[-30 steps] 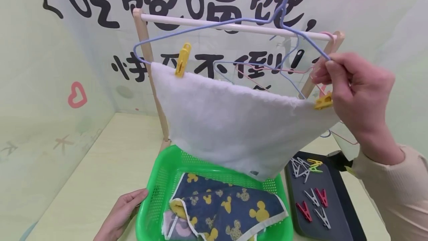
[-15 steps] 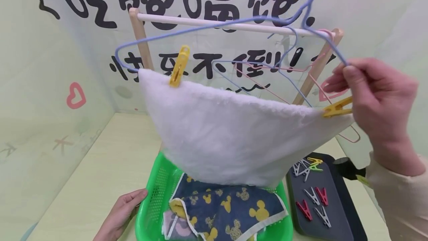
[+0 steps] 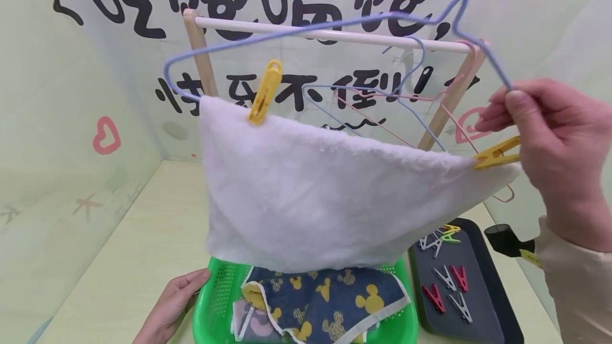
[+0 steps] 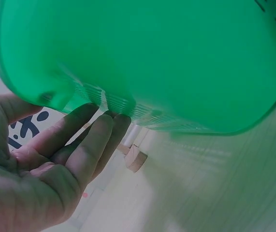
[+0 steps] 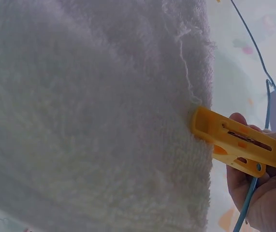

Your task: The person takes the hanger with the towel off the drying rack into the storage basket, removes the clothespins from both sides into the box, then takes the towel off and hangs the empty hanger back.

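Observation:
My right hand (image 3: 569, 147) pinches the right arm of a blue wire hanger (image 3: 287, 33) between thumb and fingers. From the hanger hangs a white fluffy towel (image 3: 325, 195), tilted, its left end higher. One yellow clothespin (image 3: 265, 92) grips the towel's top edge near the left end. A second yellow clothespin (image 5: 239, 140) bites the edge beside my right hand. My left hand (image 3: 172, 307) touches the left side of a green plastic basket (image 3: 204, 301), its fingers loosely extended against the wall in the left wrist view. In the basket lies a navy towel (image 3: 325, 301) with yellow mouse shapes.
Behind the towel stands a rack with a white bar (image 3: 334, 36), on which another blue hanger (image 3: 421, 68) and a pink hanger (image 3: 459, 76) hang. A dark tray (image 3: 459, 264) to the basket's right holds several loose clothespins (image 3: 434, 298). A patterned curtain (image 3: 95, 68) encloses the table.
My right hand has moved to the right, carrying the hanger and white towel with it. The towel now hangs more spread out and lower over the basket. My left hand stays put.

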The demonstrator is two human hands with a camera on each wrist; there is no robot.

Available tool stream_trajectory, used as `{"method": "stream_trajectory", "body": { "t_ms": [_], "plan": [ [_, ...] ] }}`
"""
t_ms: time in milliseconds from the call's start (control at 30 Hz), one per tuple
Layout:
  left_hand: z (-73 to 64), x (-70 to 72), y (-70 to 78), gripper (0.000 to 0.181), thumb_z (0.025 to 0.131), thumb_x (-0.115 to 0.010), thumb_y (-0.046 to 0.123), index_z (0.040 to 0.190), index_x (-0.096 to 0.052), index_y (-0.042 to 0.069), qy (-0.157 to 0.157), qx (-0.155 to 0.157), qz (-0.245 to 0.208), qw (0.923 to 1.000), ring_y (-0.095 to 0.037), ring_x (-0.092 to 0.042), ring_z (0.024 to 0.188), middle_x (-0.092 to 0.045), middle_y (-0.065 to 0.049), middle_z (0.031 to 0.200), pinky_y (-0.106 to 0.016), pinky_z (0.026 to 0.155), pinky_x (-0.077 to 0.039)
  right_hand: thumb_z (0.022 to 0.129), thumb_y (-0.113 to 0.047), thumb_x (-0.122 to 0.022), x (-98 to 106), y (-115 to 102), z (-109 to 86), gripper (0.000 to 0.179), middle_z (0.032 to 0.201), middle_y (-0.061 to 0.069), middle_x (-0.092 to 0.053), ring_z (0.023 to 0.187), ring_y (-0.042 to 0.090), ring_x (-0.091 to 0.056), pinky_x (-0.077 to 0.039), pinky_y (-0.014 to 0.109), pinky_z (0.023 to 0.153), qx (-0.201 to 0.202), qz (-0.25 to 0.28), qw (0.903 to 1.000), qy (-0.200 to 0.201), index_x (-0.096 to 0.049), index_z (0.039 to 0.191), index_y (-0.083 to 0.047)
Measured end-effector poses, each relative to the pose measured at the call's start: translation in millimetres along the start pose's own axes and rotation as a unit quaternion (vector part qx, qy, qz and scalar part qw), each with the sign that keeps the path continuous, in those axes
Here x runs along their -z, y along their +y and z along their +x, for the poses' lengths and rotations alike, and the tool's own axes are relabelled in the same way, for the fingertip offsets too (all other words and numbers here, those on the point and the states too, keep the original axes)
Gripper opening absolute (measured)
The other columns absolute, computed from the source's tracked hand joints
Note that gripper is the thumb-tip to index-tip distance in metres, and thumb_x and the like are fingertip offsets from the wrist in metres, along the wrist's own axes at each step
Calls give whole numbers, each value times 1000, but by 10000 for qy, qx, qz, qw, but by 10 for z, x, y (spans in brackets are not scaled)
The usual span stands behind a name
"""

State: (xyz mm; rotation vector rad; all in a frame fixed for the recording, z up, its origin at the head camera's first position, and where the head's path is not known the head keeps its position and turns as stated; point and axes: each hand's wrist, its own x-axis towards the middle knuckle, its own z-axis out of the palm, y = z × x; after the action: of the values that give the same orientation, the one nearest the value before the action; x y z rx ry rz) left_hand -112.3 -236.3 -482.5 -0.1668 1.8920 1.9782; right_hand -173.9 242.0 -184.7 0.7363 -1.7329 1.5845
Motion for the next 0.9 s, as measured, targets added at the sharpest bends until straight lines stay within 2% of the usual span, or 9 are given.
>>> {"method": "stream_trajectory", "body": {
  "t_ms": [100, 233, 333, 567, 733, 900],
  "plan": [
    [-3, -3, -2, 29, 102, -43, 24, 108, -68, 11, 13, -34, 34, 10000, -11, -63, 92, -70, 5, 97, -21, 83, -49, 86, 15, -54, -70, 117, -75, 14, 75, 15, -68, 60, 16, -66, -57, 20, 59, 287, 141, 9981, -521, -57, 82, 27],
    [-4, 7, -5, 29, 102, -42, 22, 107, -69, 12, -106, -92, -21, 9999, -12, -64, 91, -70, 5, 97, -21, 83, -49, 87, 13, -55, -131, 292, -214, 10, 77, 9, -67, 61, 13, -65, -57, 18, 60, 241, 153, 9917, -1257, -60, 85, 22],
    [2, 17, -6, 28, 102, -42, 22, 107, -68, 14, -189, -110, -65, 9997, -11, -64, 91, -70, 5, 97, -21, 83, -49, 88, 10, -57, -164, 413, -316, 11, 76, 6, -67, 61, 10, -65, -57, 18, 61, 152, 81, 9861, -1652, -61, 88, 20],
    [12, 25, -11, 29, 103, -40, 21, 104, -69, 19, -304, -177, -73, 9994, -11, -64, 90, -70, 6, 95, -20, 83, -49, 92, 4, -54, -196, 627, -531, 14, 75, 2, -65, 63, 6, -64, -56, 16, 59, 53, -471, 9714, -2325, -65, 92, 13],
    [16, 23, -9, 30, 102, -41, 22, 105, -70, 17, -254, -187, -41, 9995, -10, -63, 91, -70, 7, 96, -20, 84, -48, 93, 1, -54, -231, 771, -673, 15, 74, 5, -65, 63, 6, -63, -55, 15, 58, -19, -286, 9624, -2703, -68, 98, 1],
    [24, 14, -3, 28, 102, -43, 23, 99, -71, 24, -161, -54, -76, 9998, -9, -64, 89, -70, 8, 94, -20, 83, -48, 92, 6, -54, -291, 903, -822, 16, 73, 9, -64, 60, 9, -61, -55, 17, 54, -284, 152, 9503, -3097, -67, 98, 0]
  ]
}}
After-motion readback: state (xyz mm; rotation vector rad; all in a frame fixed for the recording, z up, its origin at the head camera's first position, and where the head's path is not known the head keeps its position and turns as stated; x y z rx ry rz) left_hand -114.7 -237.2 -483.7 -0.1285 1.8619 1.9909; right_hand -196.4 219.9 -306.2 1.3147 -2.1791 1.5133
